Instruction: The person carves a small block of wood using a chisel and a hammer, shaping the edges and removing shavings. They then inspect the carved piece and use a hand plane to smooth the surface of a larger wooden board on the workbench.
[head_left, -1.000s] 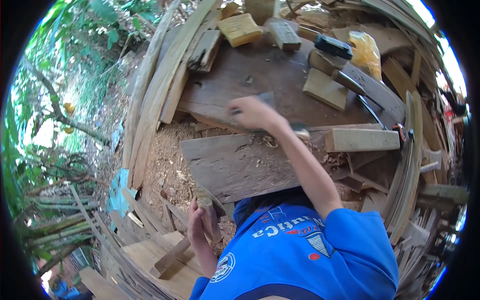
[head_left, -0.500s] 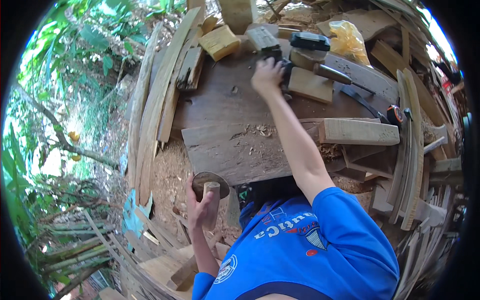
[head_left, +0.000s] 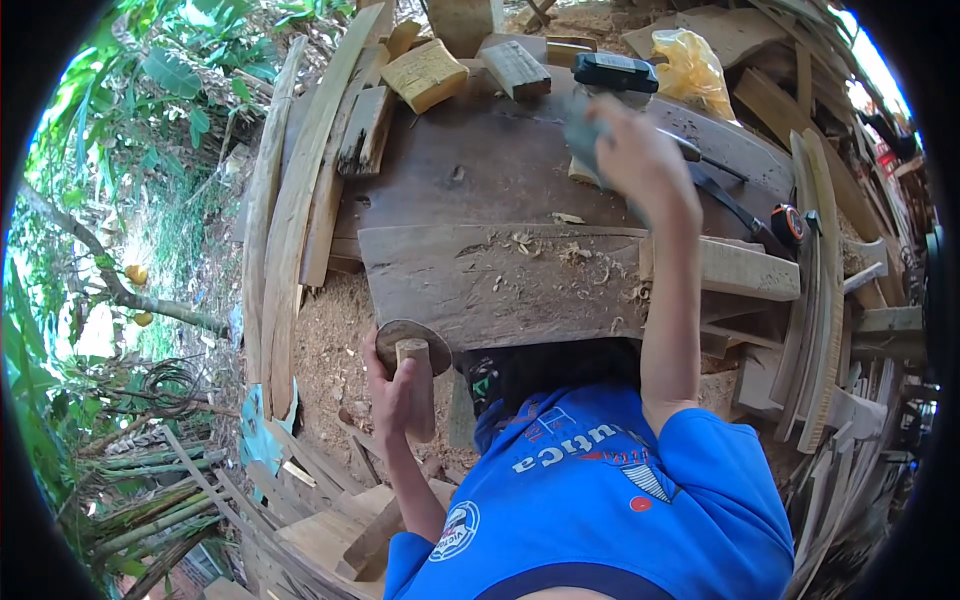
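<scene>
My left hand (head_left: 388, 398), low on the left, is closed around a pale wooden piece (head_left: 417, 402). This piece is a stubby handle shape, and a thin brown wooden disc (head_left: 438, 358) lies against its upper end. I cannot tell whether the two are joined. Over the far right of the bench, my right hand (head_left: 645, 155) is smeared by motion. Its fingers are around a flat grey-green thing (head_left: 582, 130) too blurred to name. Below the hand, the bench board (head_left: 480, 290) carries wood shavings (head_left: 575, 252).
A black case (head_left: 615, 72), a yellow plastic bag (head_left: 692, 75), a screwdriver-like tool (head_left: 715, 162) and an orange-black tape measure (head_left: 787, 223) lie at the far right. A squared timber (head_left: 745, 268) rests nearer. Wood blocks (head_left: 425, 76) and long planks (head_left: 315, 170) line the left.
My right hand has moved right and lifted from beside the grey block, carrying the grey-green thing. My left hand keeps its hold on the wooden piece.
</scene>
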